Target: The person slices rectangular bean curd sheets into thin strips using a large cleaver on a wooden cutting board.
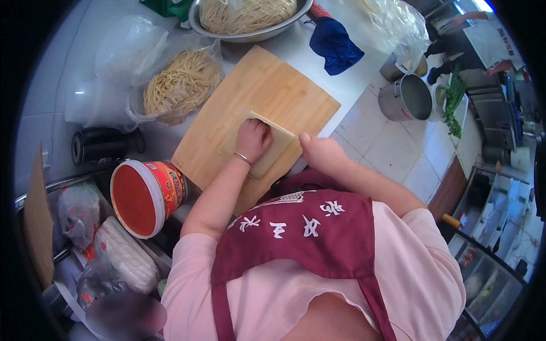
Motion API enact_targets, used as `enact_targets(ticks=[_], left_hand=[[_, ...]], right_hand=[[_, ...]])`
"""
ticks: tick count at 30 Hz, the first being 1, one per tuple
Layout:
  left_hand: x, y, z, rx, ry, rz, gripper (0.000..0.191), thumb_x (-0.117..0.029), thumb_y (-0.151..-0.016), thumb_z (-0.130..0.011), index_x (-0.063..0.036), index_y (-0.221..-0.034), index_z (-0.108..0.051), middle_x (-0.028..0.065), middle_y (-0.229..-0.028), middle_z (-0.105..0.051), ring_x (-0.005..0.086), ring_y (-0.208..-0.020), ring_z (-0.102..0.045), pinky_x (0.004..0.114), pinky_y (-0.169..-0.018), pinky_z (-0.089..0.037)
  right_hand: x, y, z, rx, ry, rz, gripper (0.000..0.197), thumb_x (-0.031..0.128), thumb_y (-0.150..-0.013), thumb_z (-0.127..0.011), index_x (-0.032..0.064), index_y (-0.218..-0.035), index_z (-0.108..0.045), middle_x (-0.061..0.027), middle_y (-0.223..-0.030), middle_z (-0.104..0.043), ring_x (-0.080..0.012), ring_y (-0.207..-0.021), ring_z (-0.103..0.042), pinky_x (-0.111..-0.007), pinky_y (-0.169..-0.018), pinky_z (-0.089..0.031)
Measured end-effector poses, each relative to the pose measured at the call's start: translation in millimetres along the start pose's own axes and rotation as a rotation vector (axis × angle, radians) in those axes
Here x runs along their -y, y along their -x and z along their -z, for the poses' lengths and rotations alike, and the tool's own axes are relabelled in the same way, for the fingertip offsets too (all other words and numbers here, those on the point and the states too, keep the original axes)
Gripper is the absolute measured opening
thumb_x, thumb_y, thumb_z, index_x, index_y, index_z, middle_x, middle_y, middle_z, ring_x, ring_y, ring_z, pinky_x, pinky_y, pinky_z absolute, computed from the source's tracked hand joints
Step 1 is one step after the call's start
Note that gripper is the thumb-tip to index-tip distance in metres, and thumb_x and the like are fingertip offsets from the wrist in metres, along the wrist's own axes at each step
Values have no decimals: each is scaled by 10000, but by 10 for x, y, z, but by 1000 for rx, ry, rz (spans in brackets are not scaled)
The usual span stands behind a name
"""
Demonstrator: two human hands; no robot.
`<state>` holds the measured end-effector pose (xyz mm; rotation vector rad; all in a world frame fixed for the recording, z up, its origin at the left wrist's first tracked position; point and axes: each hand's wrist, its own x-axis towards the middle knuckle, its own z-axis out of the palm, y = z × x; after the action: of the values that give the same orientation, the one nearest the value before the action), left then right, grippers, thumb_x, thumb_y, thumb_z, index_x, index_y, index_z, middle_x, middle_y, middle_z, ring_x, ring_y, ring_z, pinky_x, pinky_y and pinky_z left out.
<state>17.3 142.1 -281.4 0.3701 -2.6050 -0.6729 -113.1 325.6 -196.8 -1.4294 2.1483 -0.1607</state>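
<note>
A flat, pale stack of what looks like dough or tofu sheets [277, 147] lies on a wooden cutting board [294, 91]. My left hand [254, 138], with a bangle at the wrist, presses on the stack with its fingers curled under. Just right of the stack, my right hand [323, 151] is closed in a fist. It is in line with a narrow straight edge along the stack's far side, apparently a knife [275, 124] seen edge-on. The fist hides the handle.
Left of the board sits an open plastic bag of noodle-like strips [170, 87]. A metal basin [256, 36] and a blue cloth [335, 44] lie beyond. A red-lidded bucket [134, 198] stands near my left arm. A steel pot [405, 98] and another person [490, 40] are at right.
</note>
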Motion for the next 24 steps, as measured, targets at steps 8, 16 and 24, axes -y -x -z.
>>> enact_targets(ticks=[8, 16, 24], left_hand=[[96, 9, -132, -16, -29, -9, 163, -149, -717, -644, -48, -838, -603, 142, -879, -582, 334, -850, -544, 439, -755, -458], [97, -1, -155, -3, -66, 12, 201, -161, -711, -647, -49, -870, -596, 152, -886, -576, 340, -854, -542, 446, -770, -459], [105, -2, -179, -10, -68, 25, 191, -169, -716, -639, -46, -851, -583, 150, -868, -569, 341, -850, -541, 447, -771, -451]], right_hand=[[30, 31, -52, -32, -12, -4, 118, 129, -864, -488, 27, -909, -449, -184, -721, -624, -381, -659, -627, -477, -568, -496], [71, -41, -23, 46, -8, -45, 129, 80, -838, -489, 24, -943, -439, -184, -743, -629, -382, -702, -639, -469, -595, -507], [162, -192, 161, 231, -51, -104, 162, 40, -827, -477, 9, -979, -429, -203, -785, -639, -393, -763, -639, -465, -616, -506]])
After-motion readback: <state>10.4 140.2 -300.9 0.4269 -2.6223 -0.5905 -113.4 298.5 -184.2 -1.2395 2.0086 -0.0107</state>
